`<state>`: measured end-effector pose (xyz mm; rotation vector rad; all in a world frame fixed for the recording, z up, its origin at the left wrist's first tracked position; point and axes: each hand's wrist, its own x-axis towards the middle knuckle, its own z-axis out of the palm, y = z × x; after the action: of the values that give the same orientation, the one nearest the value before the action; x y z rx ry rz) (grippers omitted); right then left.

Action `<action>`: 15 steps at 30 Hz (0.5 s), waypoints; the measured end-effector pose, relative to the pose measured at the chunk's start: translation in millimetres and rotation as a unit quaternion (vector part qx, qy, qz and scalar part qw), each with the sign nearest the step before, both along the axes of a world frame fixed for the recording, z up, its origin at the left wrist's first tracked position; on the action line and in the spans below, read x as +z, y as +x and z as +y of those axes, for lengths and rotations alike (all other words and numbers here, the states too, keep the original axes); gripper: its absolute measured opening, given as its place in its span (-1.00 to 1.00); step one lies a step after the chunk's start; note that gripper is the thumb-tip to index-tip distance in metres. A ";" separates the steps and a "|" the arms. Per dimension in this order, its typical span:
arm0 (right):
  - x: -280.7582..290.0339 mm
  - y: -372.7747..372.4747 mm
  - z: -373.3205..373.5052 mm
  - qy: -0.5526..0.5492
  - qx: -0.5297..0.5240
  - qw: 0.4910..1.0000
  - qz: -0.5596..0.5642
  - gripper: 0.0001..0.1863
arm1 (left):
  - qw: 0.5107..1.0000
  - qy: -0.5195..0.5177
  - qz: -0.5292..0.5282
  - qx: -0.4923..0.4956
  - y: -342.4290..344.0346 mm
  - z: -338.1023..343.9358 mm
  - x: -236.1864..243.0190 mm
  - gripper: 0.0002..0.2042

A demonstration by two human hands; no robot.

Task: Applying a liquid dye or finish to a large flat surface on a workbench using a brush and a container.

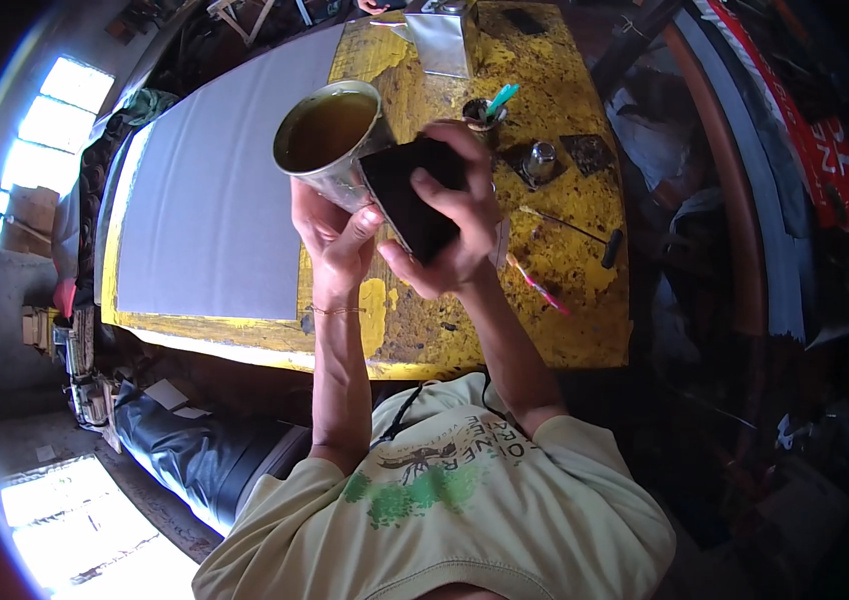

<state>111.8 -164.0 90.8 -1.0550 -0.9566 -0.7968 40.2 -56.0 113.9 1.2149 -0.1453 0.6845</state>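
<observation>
My left hand (335,235) grips a metal cup (329,140) of amber-brown liquid from beneath, raised over the worn yellow table (390,335). My right hand (463,200) is wrapped round a dark, flat rectangular piece (412,215), held up against the cup's right side; whether it is joined to the cup I cannot tell. Beyond my hands on the table are a small pot (477,115) with teal-handled tools, a small metal cylinder (541,160), a dark square piece (590,155), a thin black-handled tool (609,250) and a pink-handled brush (545,295).
A large grey sheet (210,230) covers the table's left part. A square metal can (440,50) stands at the back, near another person's hand (373,5). A black roll (180,450) lies below the table at the left; red and grey material (825,170) lines the right side.
</observation>
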 end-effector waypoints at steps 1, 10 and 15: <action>-2.6 2.2 3.0 0.011 0.026 0.999 0.024 -0.48 | 1.000 0.011 0.003 0.005 0.5 1.5 -2.1 -0.18; -2.0 -9.0 6.3 0.252 0.496 0.662 0.502 -0.34 | 1.000 0.000 -0.026 0.009 -3.7 16.5 -5.5 -0.15; -1.4 -20.5 0.0 0.105 0.346 0.857 0.366 -0.31 | 0.999 -0.033 0.018 -0.006 -7.0 16.4 -6.2 -0.17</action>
<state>91.3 -164.0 89.5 -0.6459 -0.4958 0.1226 33.1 -39.5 107.6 1.1617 -0.0993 0.6510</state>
